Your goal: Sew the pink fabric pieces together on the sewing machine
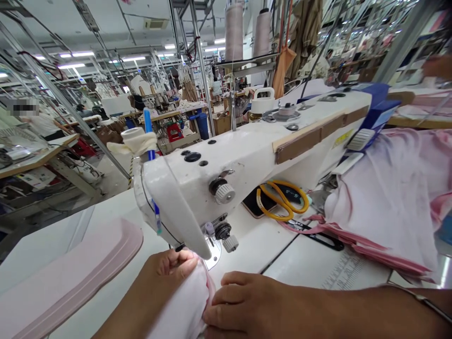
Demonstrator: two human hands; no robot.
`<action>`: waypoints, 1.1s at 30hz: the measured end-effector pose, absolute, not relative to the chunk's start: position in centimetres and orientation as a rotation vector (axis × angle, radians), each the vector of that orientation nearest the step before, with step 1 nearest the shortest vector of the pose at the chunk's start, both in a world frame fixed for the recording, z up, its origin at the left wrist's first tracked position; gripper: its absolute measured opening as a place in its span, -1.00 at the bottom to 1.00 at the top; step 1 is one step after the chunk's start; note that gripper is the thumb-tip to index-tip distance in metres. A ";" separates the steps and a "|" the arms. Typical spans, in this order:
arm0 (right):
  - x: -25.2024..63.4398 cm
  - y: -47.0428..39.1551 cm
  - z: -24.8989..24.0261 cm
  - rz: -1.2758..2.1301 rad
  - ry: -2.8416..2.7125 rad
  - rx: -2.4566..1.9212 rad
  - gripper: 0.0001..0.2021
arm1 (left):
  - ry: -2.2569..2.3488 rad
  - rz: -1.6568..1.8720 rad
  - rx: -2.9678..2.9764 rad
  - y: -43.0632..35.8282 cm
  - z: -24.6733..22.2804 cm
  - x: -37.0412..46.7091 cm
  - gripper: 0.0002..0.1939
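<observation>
Nearest the camera: pink fabric bunched between the two hands at the bottom edge, touching both.
Stacked pink pieces: flat on the tabletop at far left, well apart from the hands, long edge running toward upper right.
Left hand: fingers curled over the near-left edge of the fabric, clenched on it just in front of the needle area.
Fabric's lie: it runs from the left fingers up and slightly right, under the sewing machine head; its leading end is hidden below the head, so whether it sits under the presser foot cannot be told.
Long axis: toward and away from the camera, between the hands.
Right hand: laid flat on the fabric's right side, fingers pointing left and pressing it down, not closed round it.
Nearer hand: the left sits closer to the needle area; the right lies a little behind it.
Yellow-handled scissors: on the tabletop behind the machine arm, well apart from both hands.
Heap of pink cloth: piled at right, apart from the hands.
</observation>
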State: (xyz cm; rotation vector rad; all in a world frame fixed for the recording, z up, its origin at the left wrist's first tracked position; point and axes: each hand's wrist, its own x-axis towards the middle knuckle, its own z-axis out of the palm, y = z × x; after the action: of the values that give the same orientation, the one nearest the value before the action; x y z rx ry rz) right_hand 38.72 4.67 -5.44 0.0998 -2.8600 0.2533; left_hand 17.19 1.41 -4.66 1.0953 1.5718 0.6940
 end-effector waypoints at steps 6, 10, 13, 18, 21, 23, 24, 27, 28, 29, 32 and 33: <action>38.6 4.7 -5.9 0.284 -2.905 0.114 -0.71 | 1.677 0.624 1.215 1.3 -3.9 17.4 -0.69; 38.6 4.6 -5.6 0.279 -2.902 0.099 -0.72 | 1.715 0.572 1.297 1.1 -3.7 17.6 -0.72; 38.6 4.6 -5.2 0.264 -2.905 0.112 -0.73 | 1.742 0.541 1.362 1.0 -3.7 17.9 -0.73; 38.6 4.8 -5.0 0.294 -2.952 0.129 -0.73 | 1.786 0.500 1.418 1.0 -3.9 18.0 -0.73; 38.6 4.9 -5.2 0.285 -2.963 0.147 -0.71 | 1.835 0.483 1.433 0.8 -4.2 17.9 -0.72; 38.4 4.9 -5.2 0.288 -2.968 0.156 -0.70 | 1.862 0.479 1.441 0.7 -4.4 17.9 -0.72; 38.3 4.9 -5.2 0.301 -2.971 0.151 -0.70 | 1.868 0.479 1.448 0.6 -4.4 18.0 -0.72; 38.2 5.0 -5.0 0.328 -2.995 0.118 -0.70 | 1.877 0.480 1.472 0.7 -4.6 18.3 -0.72; 38.2 5.0 -4.9 0.337 -3.003 0.115 -0.71 | 1.882 0.483 1.483 0.8 -4.6 18.4 -0.73; 38.3 5.0 -4.8 0.344 -3.007 0.120 -0.73 | 1.888 0.486 1.491 0.8 -4.6 18.6 -0.73; 38.8 5.2 -4.9 0.383 -2.948 0.163 -0.77 | 1.912 0.483 1.505 0.9 -4.6 18.5 -0.71; 39.0 5.3 -5.0 0.388 -2.913 0.168 -0.77 | 1.911 0.479 1.511 0.8 -4.6 18.4 -0.70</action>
State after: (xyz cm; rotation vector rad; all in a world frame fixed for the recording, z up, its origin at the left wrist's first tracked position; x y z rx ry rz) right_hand 39.03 5.31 -4.97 0.1683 -2.9127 0.3881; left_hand 18.35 0.75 -4.59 1.5107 1.9107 0.4794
